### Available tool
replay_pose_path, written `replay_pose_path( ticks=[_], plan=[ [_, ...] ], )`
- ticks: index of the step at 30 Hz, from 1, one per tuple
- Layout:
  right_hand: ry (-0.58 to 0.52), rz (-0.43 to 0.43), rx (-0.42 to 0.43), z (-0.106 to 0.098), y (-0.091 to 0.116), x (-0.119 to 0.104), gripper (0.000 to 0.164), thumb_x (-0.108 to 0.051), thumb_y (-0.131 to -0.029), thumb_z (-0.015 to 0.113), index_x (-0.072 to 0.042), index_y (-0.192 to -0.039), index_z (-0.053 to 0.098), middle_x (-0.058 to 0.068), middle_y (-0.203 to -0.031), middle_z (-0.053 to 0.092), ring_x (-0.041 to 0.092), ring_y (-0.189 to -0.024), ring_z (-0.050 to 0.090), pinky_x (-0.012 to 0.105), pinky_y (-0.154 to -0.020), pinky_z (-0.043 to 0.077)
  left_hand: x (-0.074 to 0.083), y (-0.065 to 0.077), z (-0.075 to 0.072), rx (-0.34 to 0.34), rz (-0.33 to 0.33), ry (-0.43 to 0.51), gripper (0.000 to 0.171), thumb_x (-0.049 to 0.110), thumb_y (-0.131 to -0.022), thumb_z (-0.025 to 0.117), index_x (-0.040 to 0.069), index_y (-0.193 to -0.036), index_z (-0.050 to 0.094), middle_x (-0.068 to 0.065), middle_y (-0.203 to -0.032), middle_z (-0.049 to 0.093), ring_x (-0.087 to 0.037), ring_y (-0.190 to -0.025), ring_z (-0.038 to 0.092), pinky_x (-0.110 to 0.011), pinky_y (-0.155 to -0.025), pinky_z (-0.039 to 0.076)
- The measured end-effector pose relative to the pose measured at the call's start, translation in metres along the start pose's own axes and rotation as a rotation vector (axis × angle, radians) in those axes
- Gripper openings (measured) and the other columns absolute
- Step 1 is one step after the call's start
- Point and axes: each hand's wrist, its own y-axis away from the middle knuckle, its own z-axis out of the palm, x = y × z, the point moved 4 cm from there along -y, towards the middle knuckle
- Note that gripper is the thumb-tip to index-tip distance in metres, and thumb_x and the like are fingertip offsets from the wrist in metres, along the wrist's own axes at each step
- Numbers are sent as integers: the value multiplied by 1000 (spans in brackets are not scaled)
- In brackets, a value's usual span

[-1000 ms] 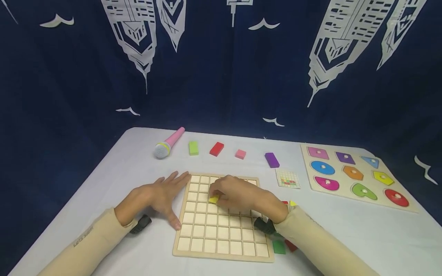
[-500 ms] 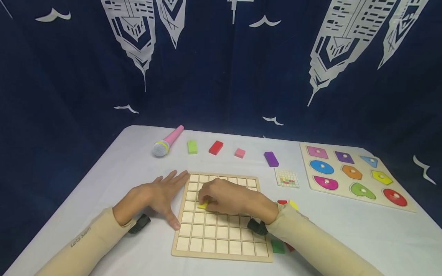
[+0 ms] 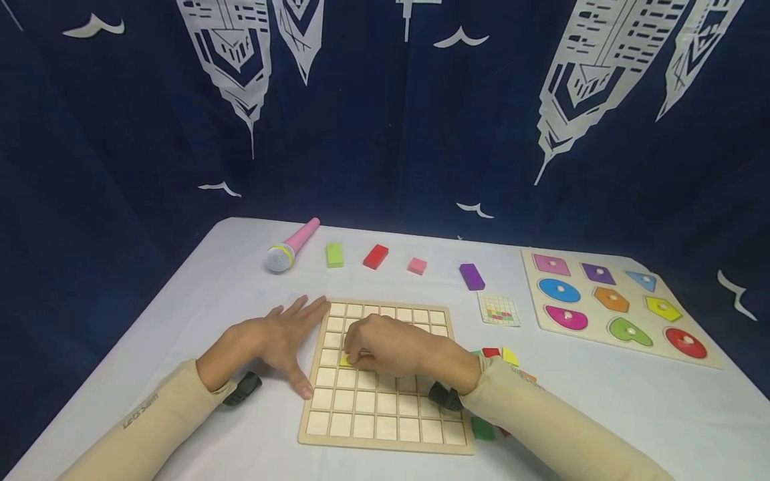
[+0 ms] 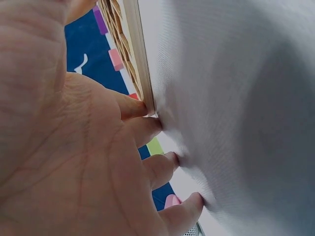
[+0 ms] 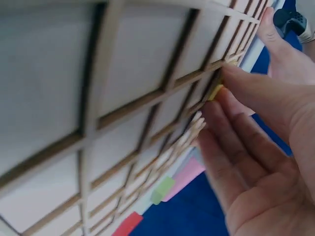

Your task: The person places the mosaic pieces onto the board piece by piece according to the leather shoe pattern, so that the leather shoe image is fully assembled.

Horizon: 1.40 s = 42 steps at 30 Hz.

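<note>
A wooden grid board [image 3: 385, 441] lies flat on the white table. Along its left edge is my left hand [image 3: 271, 341], fingers spread, with the thumb and a fingertip touching the frame. In the left wrist view its fingertips [image 4: 194, 200] rest on the tablecloth. Over the board's upper left part, my right hand [image 3: 388, 344] pinches a small yellow tile [image 3: 345, 361] between thumb and finger. The right wrist view shows the yellow tile [image 5: 215, 92] down at a grid cell; whether it lies fully inside cannot be told. The hand covers several cells.
Loose tiles, among them a yellow tile [image 3: 510, 356] and a green tile [image 3: 482, 429], lie right of the board, partly under the right sleeve. Beyond are a pattern card [image 3: 498, 310], a shape puzzle [image 3: 613, 344], a purple block [image 3: 472, 276], a red block [image 3: 375, 256] and a pink microphone [image 3: 293, 246].
My right hand has moved left and slightly nearer across the board with the yellow tile, bringing it down to a cell near the left side. The left hand stays at the edge.
</note>
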Motion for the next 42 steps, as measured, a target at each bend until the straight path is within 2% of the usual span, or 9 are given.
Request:
replay_pose_path(
  ticks=[2, 4, 9, 13, 19, 23, 34, 39, 42],
  plan=[
    [33, 6, -10, 1, 5, -2, 12, -8, -91, 71, -14, -85, 79, -2, -104, 70, 9, -102, 61, 19, -92, 49, 0, -1, 1, -1, -2, -1, 146, 62, -54, 91, 6, -160, 7, -14, -168, 4, -41, -154, 3, -65, -118, 11],
    [79, 20, -13, 1, 12, -5, 12, -14, -93, 69, -15, -96, 80, 0, -113, 67, 12, -109, 59, 21, -94, 49, 0, -1, 1, -2, -3, -3, 146, 62, -54, 90, 6, -160, 7, -13, -168, 4, -41, -154, 2, -64, -119, 11],
    [126, 54, -22, 2, 30, -10, 23, -23, -98, 64, -19, -119, 74, -1, -120, 62, 14, -112, 55, 24, -95, 49, 0, 0, 0, 1, -2, 2, 146, 61, -54, 91, 5, -160, 7, -15, -168, 5, -42, -154, 3, -65, -118, 11],
    [111, 84, -23, 1, 41, -11, 26, -27, -100, 62, -21, -123, 71, -4, -123, 62, 12, -115, 55, 25, -98, 48, 0, 1, 0, 5, -6, 2, 146, 61, -54, 91, 6, -160, 8, -15, -168, 6, -42, -154, 3, -65, -118, 11],
    [17, 114, 43, -9, 64, -3, 28, -28, -97, 65, -17, -123, 71, -4, -125, 61, 12, -118, 55, 30, -100, 48, -2, 0, 2, 6, -11, 12, 145, 59, -54, 92, 6, -160, 9, -14, -168, 6, -41, -154, 3, -65, -118, 10],
    [-53, 168, 68, -16, 86, 10, 31, -29, -95, 68, -16, -123, 70, -7, -124, 62, 10, -117, 56, 32, -101, 49, -2, 0, 3, 11, -8, 17, 146, 59, -53, 92, 6, -160, 9, -14, -168, 7, -42, -154, 3, -65, -118, 10],
    [-129, 320, 146, -23, 148, 63, 34, -27, -88, 76, -18, -121, 72, -9, -119, 67, 14, -112, 62, 43, -96, 52, -2, -1, 1, 1, -8, 10, 146, 60, -53, 92, 6, -160, 9, -15, -168, 5, -42, -154, 2, -66, -118, 10],
    [-210, 368, 139, -29, 171, 89, 34, -27, -87, 78, -18, -119, 72, -6, -115, 69, 17, -104, 63, 37, -89, 54, -3, -1, 1, 5, -9, 13, 146, 60, -53, 92, 6, -160, 8, -15, -168, 5, -42, -154, 2, -66, -118, 9],
    [-297, 418, 99, -31, 182, 103, 33, -30, -86, 78, -19, -117, 71, -4, -113, 68, 19, -99, 61, 32, -86, 55, -3, -1, 1, 6, -11, 15, 146, 60, -53, 92, 6, -160, 8, -15, -168, 5, -42, -154, 2, -65, -118, 9]
  ],
)
